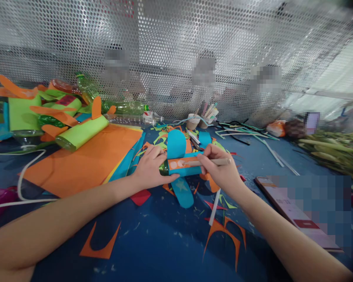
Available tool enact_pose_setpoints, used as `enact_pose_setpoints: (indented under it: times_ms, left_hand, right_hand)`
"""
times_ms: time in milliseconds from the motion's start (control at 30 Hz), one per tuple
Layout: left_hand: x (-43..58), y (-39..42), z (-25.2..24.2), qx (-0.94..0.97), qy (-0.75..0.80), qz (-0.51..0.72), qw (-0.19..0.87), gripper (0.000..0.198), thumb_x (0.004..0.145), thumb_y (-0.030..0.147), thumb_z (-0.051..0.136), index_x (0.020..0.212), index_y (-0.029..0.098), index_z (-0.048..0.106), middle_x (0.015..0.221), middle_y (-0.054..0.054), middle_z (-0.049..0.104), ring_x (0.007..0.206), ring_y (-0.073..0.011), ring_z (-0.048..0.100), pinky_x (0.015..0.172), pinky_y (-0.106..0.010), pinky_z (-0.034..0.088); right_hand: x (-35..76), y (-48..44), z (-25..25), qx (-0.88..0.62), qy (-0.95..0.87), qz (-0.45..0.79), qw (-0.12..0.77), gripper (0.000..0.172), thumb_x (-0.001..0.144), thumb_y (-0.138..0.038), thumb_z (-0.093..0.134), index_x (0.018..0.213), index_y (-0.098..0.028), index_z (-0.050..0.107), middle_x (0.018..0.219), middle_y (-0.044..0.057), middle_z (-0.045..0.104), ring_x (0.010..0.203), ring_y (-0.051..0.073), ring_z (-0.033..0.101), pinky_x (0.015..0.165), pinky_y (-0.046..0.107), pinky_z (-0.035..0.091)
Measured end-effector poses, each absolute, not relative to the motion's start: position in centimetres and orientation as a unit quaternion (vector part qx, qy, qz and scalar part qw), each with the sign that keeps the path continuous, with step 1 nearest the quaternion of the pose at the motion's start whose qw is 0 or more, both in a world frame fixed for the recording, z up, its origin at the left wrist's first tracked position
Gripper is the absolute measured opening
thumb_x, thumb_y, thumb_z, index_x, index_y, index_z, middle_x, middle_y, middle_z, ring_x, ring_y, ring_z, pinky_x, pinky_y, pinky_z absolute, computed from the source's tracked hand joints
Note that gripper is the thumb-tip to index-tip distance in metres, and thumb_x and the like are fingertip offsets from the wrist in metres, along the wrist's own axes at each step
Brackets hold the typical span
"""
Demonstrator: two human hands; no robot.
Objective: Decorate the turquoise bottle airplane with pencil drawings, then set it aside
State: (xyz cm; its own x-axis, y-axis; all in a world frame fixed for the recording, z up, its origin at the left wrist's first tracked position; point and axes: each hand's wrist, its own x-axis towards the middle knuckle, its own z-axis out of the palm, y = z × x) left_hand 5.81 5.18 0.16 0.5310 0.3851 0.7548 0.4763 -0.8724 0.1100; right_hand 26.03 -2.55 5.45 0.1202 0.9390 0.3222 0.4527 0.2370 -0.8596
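1. Blue paper hides most of the bottle plane (186, 171); figures beyond the perforated screen (176, 43) are blurred.
2. Pale marks on its orange strip (181, 163) are too small to read.
3. Mid-table, the left hand (151, 167) clasps the plane's left end; the right hand (222, 172) pinches a pencil (219, 161) laid across the strip.

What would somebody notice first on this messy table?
Right in the middle, the left hand grips a blue paper plane built round a green bottle, while the right hand holds a pale stick against it. Left of them lies a big orange sheet, and behind it, a pile of green-and-orange planes.
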Motion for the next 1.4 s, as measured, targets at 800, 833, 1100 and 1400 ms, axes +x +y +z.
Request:
enact_pose_setpoints:
  times_ms: [800,833,1100,1400]
  left_hand:
    - [5.87,5.24,0.14,-0.873,-0.246,-0.416,0.066,0.048,0.072,0.062,0.063,0.079,0.016,0.056,0.080,-0.005,0.046,0.080,-0.0216,0.045,0.074,-0.039,0.046]
    - [5.84,5.23,0.11,-0.873,-0.247,-0.415,0.067,0.048,0.072,0.063,0.062,0.079,0.016,0.056,0.080,-0.005,0.046,0.080,-0.0215,0.045,0.074,-0.039,0.046]
    - [5.86,5.16,0.04,-0.872,-0.246,-0.418,0.061,0.046,0.072,0.062,0.062,0.080,0.017,0.057,0.080,-0.005,0.046,0.080,-0.0216,0.045,0.075,-0.039,0.046]
    - [5.93,5.25,0.10,-0.873,-0.244,-0.418,0.062,0.047,0.072,0.062,0.063,0.079,0.016,0.057,0.080,-0.005,0.046,0.081,-0.0221,0.045,0.075,-0.039,0.046]
  right_hand:
    - [25.92,-2.64,5.43,-0.558,-0.618,0.261,0.489,0.024,0.082,-0.028,0.057,0.066,-0.023,0.040,0.043,-0.007,0.051,0.039,0.011,0.046,0.045,0.025,0.035]
    - [25.94,-2.65,5.42,-0.557,-0.618,0.261,0.490,0.023,0.082,-0.028,0.057,0.066,-0.023,0.041,0.043,-0.007,0.052,0.039,0.011,0.046,0.045,0.025,0.036]
    - [25.97,-2.64,5.29,-0.571,-0.615,0.253,0.482,0.023,0.082,-0.030,0.058,0.066,-0.023,0.042,0.044,-0.006,0.053,0.040,0.011,0.047,0.046,0.025,0.036]
    - [26.03,-2.53,5.37,-0.566,-0.617,0.255,0.484,0.023,0.081,-0.027,0.057,0.065,-0.023,0.041,0.042,-0.007,0.051,0.038,0.011,0.045,0.045,0.025,0.035]
